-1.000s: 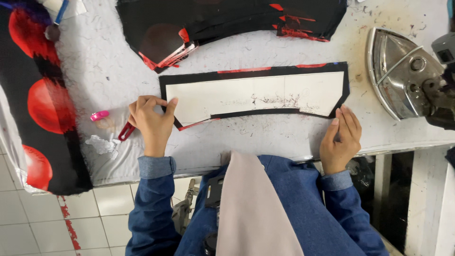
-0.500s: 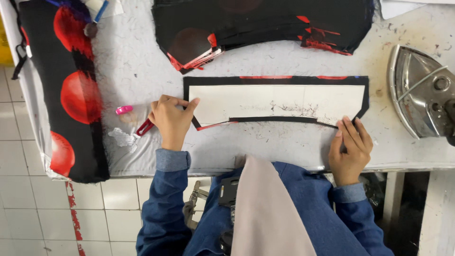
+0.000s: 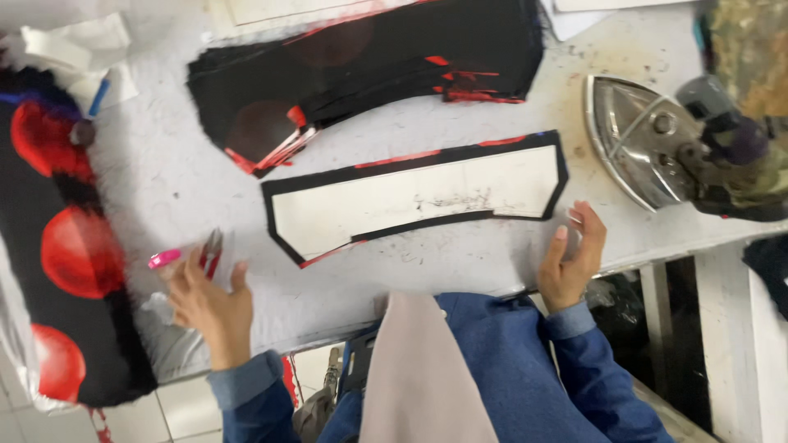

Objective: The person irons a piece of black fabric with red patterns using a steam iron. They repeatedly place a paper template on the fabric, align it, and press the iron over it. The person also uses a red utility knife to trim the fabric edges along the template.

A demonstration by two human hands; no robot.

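A long black fabric piece (image 3: 552, 174) with red edging lies flat on the white table (image 3: 164, 172), and a white paper pattern (image 3: 410, 201) rests on top of it. My left hand (image 3: 205, 305) hovers over the table left of the piece with its fingers apart, holding nothing. Its fingertips are close to red-handled snips (image 3: 212, 250) and a small pink object (image 3: 164, 259). My right hand (image 3: 574, 262) is raised just below the piece's right end, fingers spread and empty.
A stack of cut black and red pieces (image 3: 369, 66) lies behind the pattern. A steel iron (image 3: 644, 139) rests on its side at the right. Black cloth with red circles (image 3: 66, 246) hangs over the left edge. White scraps (image 3: 82, 49) sit far left.
My left hand came off the piece's left end and moved left and down, leaving the snips on the table. My right hand lifted off the table edge. The view tilted.
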